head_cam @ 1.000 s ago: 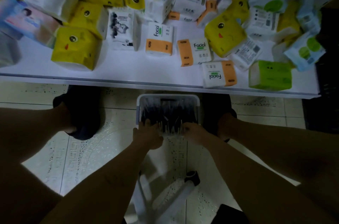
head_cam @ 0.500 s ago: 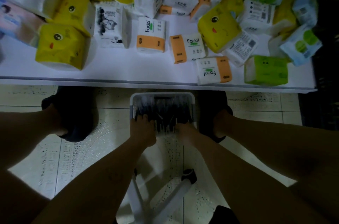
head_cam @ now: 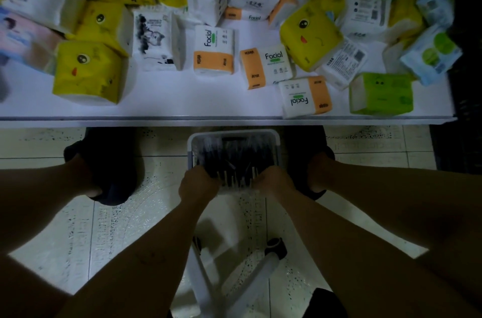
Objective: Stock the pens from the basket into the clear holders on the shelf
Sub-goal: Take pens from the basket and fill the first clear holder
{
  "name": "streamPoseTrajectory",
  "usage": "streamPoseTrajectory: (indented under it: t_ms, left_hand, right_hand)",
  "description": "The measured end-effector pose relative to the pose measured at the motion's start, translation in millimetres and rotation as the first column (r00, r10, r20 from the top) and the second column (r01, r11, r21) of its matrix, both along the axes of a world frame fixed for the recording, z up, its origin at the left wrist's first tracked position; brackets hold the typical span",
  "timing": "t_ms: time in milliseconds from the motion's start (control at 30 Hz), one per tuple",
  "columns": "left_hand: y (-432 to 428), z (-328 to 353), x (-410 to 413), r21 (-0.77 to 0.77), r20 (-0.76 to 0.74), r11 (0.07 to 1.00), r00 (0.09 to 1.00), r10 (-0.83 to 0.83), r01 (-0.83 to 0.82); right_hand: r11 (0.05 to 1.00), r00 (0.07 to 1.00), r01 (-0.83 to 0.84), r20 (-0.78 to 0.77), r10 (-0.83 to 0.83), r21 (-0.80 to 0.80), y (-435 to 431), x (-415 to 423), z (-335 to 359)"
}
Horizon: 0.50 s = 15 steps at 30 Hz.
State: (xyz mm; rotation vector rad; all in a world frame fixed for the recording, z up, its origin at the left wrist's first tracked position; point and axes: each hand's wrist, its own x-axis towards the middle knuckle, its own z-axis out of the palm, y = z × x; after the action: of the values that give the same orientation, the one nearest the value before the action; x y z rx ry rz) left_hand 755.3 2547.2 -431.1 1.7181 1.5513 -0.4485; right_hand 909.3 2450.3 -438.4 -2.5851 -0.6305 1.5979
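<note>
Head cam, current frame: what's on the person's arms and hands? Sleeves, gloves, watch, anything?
Nothing worn that shows. Left hand and right hand: no gloves, no rings visible. Left forearm and right forearm: bare to the frame edge, no sleeve, watch or band. Dim light; small items could be missed.

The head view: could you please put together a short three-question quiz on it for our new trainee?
1. True or false: the basket of pens sits on the tiled floor, not on the table.
2. Where are the left hand and right hand? A: resting on the table. B: at the basket's near end, among the pens. C: raised above the table.
3. Fill in: the tissue pack closest to the table's front right corner is ____.

Key: 1 true; 2 B; 3 green.
</note>
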Motion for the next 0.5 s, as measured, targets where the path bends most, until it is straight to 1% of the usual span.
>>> streamPoseTrajectory:
  t_ms: [167, 267, 400, 500]
  left_hand:
    - [-1.3, 5.8, -0.8, -0.076, 0.195, 0.983, 0.965, 0.177, -0.165]
    - [-0.7, 15.2, -2.7, -0.225, 0.229, 0.927, 0.908, 0.350, -0.300]
    - [-2.1, 39.3, -5.5, -0.419, 0.289, 0.859, 0.854, 0.433, -0.294]
    - [-7.4, 56.9, -9.3, -0.478, 0.357, 0.830, 0.800, 0.482, -0.286]
  right_hand:
    - [0.998, 0.990, -0.038, 0.139, 0.030, 0.056, 3.1, 6.9, 11.0]
    - [0.993, 0.984, -0.060, 0.173, 0.043, 0.097, 5.9, 7.7, 21.2]
    - [0.990, 0.978, -0.028, 0.209, -0.002, 0.139, 8.1, 6.6, 38.1]
    - [0.984, 0.984, -0.017, 0.177, -0.015, 0.177, 6.2, 3.0, 57.2]
